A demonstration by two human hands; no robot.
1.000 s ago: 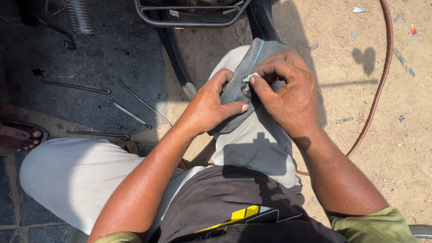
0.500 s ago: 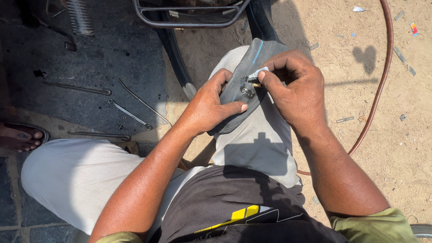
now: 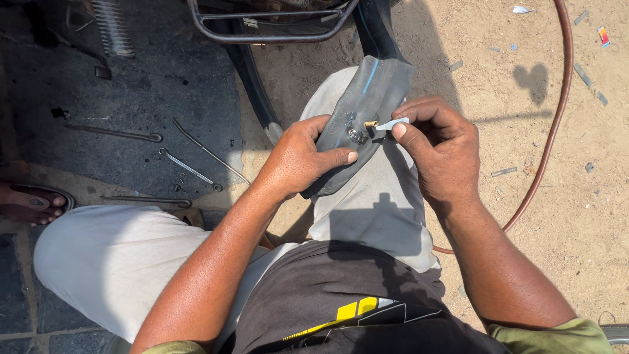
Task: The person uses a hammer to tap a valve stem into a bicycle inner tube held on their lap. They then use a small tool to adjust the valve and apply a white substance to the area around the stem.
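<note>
On the knee, the left hand (image 3: 298,157) clamps a folded black rubber inner tube (image 3: 367,98), its brass valve stem (image 3: 370,124) pointing rightward at a small white tool (image 3: 392,123) pinched in the right hand (image 3: 442,151), almost touching.

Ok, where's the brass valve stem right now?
Head view, centre top: the brass valve stem sticks out of the black inner tube on the knee, between the left hand and right hand.

Both forearms reach forward from the near edge, converging over the right knee. The left hand (image 3: 298,157) is cupped, thumb stretched rightward, fingers curled under. The right hand (image 3: 442,147) is bent at the wrist, fingertips pinched together.
</note>
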